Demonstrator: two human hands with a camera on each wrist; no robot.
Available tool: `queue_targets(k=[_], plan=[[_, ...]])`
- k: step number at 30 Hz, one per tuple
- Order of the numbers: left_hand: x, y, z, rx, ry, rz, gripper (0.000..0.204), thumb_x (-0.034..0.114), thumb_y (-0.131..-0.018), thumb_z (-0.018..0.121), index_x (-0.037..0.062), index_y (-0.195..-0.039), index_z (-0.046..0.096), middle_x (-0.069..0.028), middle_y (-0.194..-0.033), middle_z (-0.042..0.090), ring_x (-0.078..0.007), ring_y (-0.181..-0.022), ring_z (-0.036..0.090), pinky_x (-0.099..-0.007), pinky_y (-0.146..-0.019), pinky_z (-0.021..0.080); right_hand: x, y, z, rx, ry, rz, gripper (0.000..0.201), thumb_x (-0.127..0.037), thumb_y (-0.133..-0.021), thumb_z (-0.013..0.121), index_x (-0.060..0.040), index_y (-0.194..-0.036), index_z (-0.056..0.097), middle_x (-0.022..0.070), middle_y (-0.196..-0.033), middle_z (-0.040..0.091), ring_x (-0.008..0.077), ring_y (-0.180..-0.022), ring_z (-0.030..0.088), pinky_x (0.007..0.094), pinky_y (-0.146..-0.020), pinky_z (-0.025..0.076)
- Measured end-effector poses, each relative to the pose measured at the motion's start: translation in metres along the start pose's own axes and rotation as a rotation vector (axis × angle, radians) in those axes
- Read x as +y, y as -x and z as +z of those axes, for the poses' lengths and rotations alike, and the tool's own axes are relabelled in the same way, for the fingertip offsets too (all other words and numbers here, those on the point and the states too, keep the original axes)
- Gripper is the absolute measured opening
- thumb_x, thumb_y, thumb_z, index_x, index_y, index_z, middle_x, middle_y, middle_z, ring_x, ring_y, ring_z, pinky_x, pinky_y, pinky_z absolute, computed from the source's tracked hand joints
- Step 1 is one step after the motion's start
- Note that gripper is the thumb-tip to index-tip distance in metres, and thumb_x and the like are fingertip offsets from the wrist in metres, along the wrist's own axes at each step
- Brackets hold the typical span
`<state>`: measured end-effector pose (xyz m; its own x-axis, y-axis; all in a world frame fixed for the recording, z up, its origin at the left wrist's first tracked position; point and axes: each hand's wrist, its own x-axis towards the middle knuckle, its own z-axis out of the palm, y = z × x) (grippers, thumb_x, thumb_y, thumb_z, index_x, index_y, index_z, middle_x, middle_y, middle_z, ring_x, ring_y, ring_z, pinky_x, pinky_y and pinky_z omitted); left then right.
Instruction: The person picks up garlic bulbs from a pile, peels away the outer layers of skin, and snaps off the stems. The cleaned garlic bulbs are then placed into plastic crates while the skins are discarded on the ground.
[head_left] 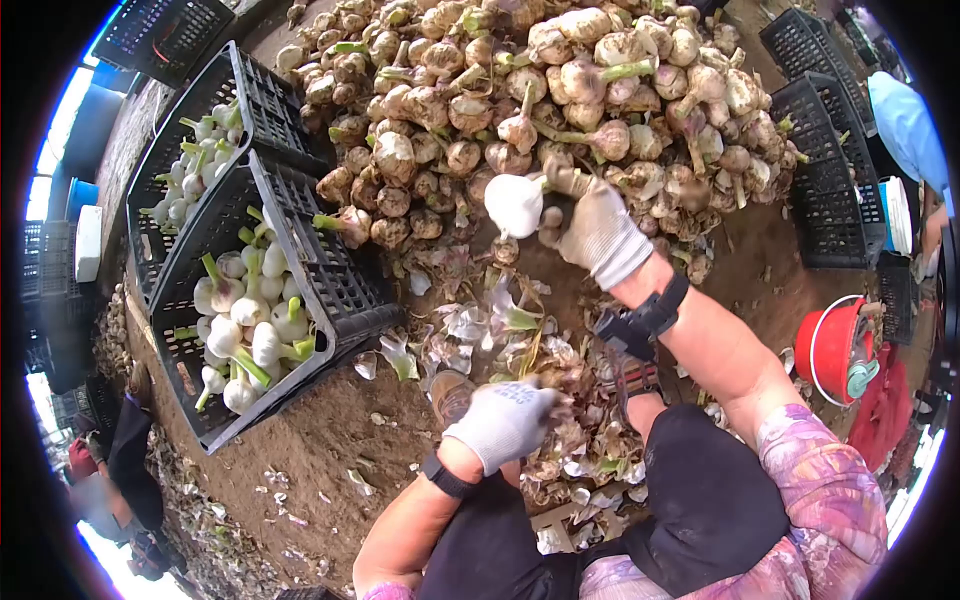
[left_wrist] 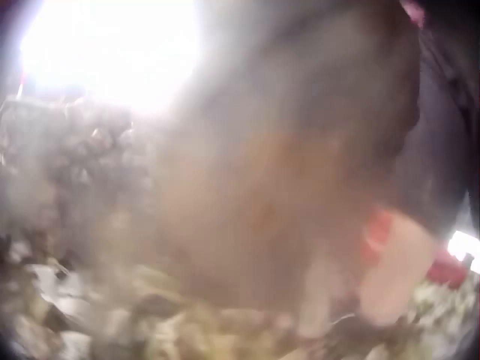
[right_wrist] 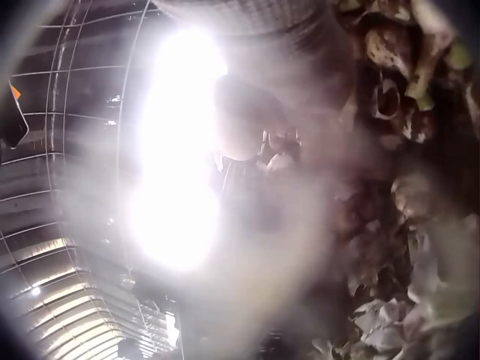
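Observation:
In the head view my right hand (head_left: 604, 238), in a pale knit glove, holds a clean white garlic bulb (head_left: 515, 205) by its stem end, in front of the heap. The bulb hangs out past the fingertips on the left. My gloved left hand (head_left: 505, 422) is lower, over the loose garlic skins (head_left: 585, 440) between the knees. Its fingers are blurred, and I cannot tell whether they hold anything. A large heap of unpeeled garlic (head_left: 470, 110) with dirty skins and cut stems rises beyond both hands. The wrist views are mostly smeared and glared.
At left, a black crate (head_left: 330, 285) holds several white bulbs with green stems, and another crate (head_left: 265, 105) of them stands behind. More black crates (head_left: 825, 165) are at right. A red bucket (head_left: 828, 350) with a white handle stands near the right knee.

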<state>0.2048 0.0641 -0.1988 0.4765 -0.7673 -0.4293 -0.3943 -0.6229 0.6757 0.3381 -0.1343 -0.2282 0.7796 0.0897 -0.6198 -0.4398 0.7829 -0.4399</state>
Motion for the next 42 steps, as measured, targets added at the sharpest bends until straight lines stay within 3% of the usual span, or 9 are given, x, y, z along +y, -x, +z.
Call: queue_targets(k=[2, 7, 11, 14, 21, 27, 30, 37, 42], plan=[[-0.006, 0.002, -0.007, -0.114, -0.108, -0.145, 0.02, 0.022, -0.083, 0.063, 0.0109, -0.1, 0.067, -0.015, -0.109, 0.061, -0.0339, -0.087, 0.064, -0.041, -0.074, 0.051, 0.008, 0.016, 0.011, -0.049, 0.045, 0.073, 0.015, -0.028, -0.088, 0.058, -0.0152, -0.086, 0.066, -0.003, -0.077, 0.065, 0.0088, -0.051, 0.052, 0.0229, -0.05, 0.04], [-0.018, -0.009, 0.01, 0.43, 0.197, -0.065, 0.018, 0.018, -0.081, 0.061, 0.0048, -0.094, 0.065, -0.0136, -0.097, 0.065, -0.0342, -0.083, 0.063, -0.0411, -0.071, 0.05, 0.053, 0.016, 0.065, -0.398, 0.237, -0.089, 0.02, -0.013, -0.09, 0.05, -0.0003, -0.095, 0.064, 0.012, -0.083, 0.067, 0.0217, -0.067, 0.066, 0.0363, -0.061, 0.055], [-0.036, -0.011, 0.035, 0.306, -0.165, -0.111, 0.012, 0.018, -0.078, 0.062, 0.0098, -0.086, 0.064, -0.0103, -0.081, 0.064, -0.0339, -0.076, 0.063, -0.043, -0.065, 0.05, 0.059, 0.051, 0.129, -0.768, 0.266, 0.091, 0.034, -0.018, -0.083, 0.066, 0.0012, -0.11, 0.059, 0.0143, -0.095, 0.066, 0.0216, -0.077, 0.066, 0.0316, -0.063, 0.055], [-0.022, -0.013, 0.016, 0.414, 0.062, -0.126, 0.021, 0.01, -0.077, 0.065, 0.0101, -0.097, 0.067, -0.0111, -0.093, 0.064, -0.032, -0.083, 0.063, -0.0395, -0.072, 0.051, 0.049, 0.038, 0.074, -0.423, 1.163, -0.921, 0.042, -0.022, -0.073, 0.074, 0.0019, -0.105, 0.062, 0.0195, -0.098, 0.064, 0.0263, -0.092, 0.063, 0.0364, -0.079, 0.05], [-0.016, -0.023, 0.024, 0.325, 0.147, -0.24, 0.036, 0.015, -0.078, 0.068, 0.0113, -0.114, 0.064, -0.0153, -0.105, 0.062, -0.0334, -0.092, 0.062, -0.0382, -0.077, 0.051, -0.008, 0.027, -0.11, 0.245, 2.422, -1.167, 0.043, -0.014, -0.075, 0.062, -0.0121, -0.118, 0.057, 0.0099, -0.121, 0.053, 0.0288, -0.108, 0.051, 0.0403, -0.084, 0.047], [-0.027, -0.045, 0.042, 0.427, 0.545, -0.188, 0.06, 0.022, -0.084, 0.067, 0.0086, -0.137, 0.043, -0.014, -0.124, 0.056, -0.0262, -0.103, 0.06, -0.035, -0.086, 0.048, 0.015, 0.02, -0.079, 0.128, 2.008, -0.69, 0.022, -0.02, -0.079, 0.06, -0.0101, -0.099, 0.063, 0.0145, -0.098, 0.055, 0.0314, -0.09, 0.054, 0.0425, -0.078, 0.047], [-0.027, -0.055, 0.041, 0.659, 0.938, -0.172, 0.072, 0.023, -0.084, 0.069, 0.0055, -0.144, 0.032, -0.0126, -0.132, 0.048, -0.021, -0.116, 0.049, -0.0329, -0.095, 0.043, 0.051, 0.034, -0.066, 0.078, 1.401, -0.402, 0.055, -0.038, -0.069, 0.077, -0.0069, -0.112, 0.062, 0.0168, -0.105, 0.057, 0.0294, -0.1, 0.057, 0.0367, -0.088, 0.046], [-0.02, -0.045, 0.023, 0.833, 1.197, -0.046, 0.071, 0.013, -0.085, 0.07, 0.0049, -0.143, 0.03, -0.0091, -0.126, 0.05, -0.0188, -0.111, 0.053, -0.0307, -0.096, 0.044, 0.074, 0.07, -0.036, -0.089, 1.082, -0.28, 0.062, -0.047, -0.074, 0.076, 0.0002, -0.111, 0.061, 0.0179, -0.106, 0.061, 0.0267, -0.1, 0.06, 0.0369, -0.087, 0.046], [-0.015, -0.042, 0.021, 0.871, 0.659, -0.063, 0.075, 0.008, -0.073, 0.079, 0.0021, -0.136, 0.038, -0.0093, -0.125, 0.049, -0.0179, -0.113, 0.051, -0.0306, -0.097, 0.042, 0.06, 0.063, -0.035, -0.175, 0.796, 0.003, 0.049, -0.037, -0.081, 0.076, 0.0033, -0.101, 0.057, 0.0053, -0.09, 0.064, 0.0095, -0.082, 0.061, 0.0246, -0.071, 0.05]])
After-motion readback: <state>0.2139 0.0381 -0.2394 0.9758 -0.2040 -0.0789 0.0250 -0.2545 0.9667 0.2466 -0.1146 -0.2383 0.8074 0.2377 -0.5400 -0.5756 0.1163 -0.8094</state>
